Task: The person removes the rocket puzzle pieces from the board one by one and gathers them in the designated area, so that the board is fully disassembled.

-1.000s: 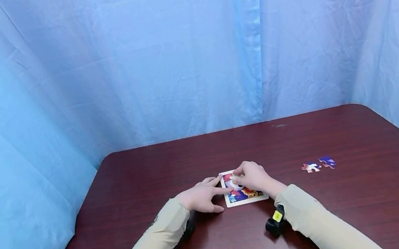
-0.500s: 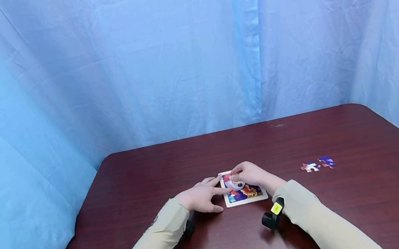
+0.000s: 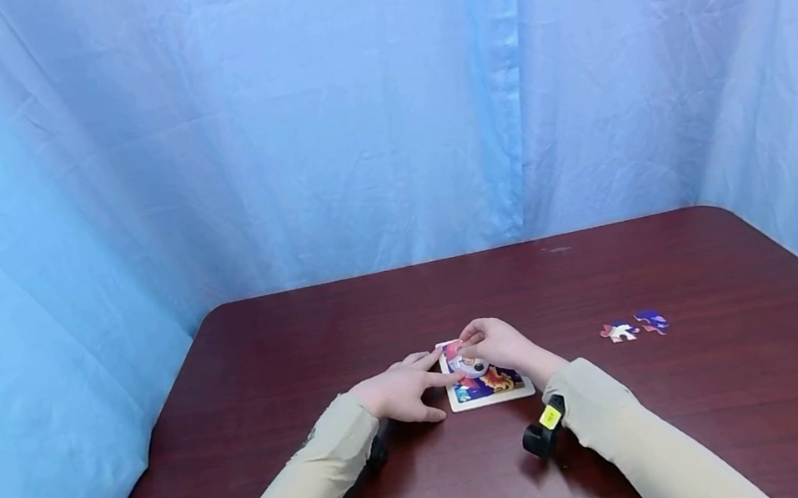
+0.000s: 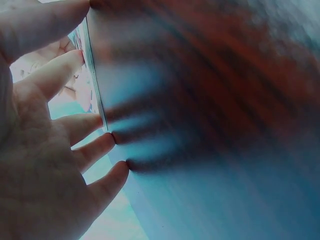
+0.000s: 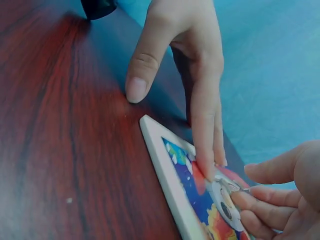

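From my remote seat, I watch a person's right hand [image 3: 498,347] bend over a framed puzzle board [image 5: 170,175] lying flat on a dark red table [image 3: 306,345], its fingertips having edged toward the far left corner within the last second and bared more of the pale round shape [image 3: 472,370] in the picture. Whether those fingers pinch a piece or merely press the surface, I cannot tell. The left hand [image 3: 397,392], fingers spread and gripping nothing, keeps its place at the board's left side, forefinger on the picture. Well apart to the right, a red-and-white piece [image 3: 616,330] and a purple piece [image 3: 651,321] lie unmoved; in my judgement, attention has passed to the board's far end, with both pieces still outside the frame
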The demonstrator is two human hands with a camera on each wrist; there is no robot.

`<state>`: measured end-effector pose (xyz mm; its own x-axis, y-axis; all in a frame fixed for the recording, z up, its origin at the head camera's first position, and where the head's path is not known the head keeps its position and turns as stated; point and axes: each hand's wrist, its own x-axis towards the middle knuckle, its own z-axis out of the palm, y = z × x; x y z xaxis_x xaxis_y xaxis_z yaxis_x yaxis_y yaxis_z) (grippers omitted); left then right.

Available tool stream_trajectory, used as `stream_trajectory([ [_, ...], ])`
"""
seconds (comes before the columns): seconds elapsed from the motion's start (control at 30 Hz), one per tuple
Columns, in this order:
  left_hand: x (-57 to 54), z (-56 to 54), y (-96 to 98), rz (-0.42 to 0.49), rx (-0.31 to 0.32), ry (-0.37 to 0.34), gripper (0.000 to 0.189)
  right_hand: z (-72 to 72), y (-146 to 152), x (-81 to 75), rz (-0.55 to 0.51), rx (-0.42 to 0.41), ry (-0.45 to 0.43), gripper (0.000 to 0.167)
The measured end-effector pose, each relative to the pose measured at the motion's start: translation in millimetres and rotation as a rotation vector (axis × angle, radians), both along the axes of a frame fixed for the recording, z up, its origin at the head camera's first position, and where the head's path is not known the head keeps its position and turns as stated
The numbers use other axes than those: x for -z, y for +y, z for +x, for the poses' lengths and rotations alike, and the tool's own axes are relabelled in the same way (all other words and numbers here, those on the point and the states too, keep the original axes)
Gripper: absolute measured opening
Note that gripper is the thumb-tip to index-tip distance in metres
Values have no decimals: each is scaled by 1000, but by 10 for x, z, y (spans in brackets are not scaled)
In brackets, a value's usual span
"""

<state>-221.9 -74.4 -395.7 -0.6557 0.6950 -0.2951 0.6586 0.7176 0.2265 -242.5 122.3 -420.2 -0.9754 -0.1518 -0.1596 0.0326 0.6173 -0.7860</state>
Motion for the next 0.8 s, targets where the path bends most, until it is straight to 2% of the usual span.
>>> stream_trajectory([
  [0.1,9,-4,-8,-1,2,-5,60,0,-9,25,-5,-2,15,23],
  [0.47,26,-16,-19,3,5,-8,60,-8,-59,106,37,13,162,19],
  [0.8,25,-16,-25,3,3,-11,59,-5,-77,125,27,13,182,20],
])
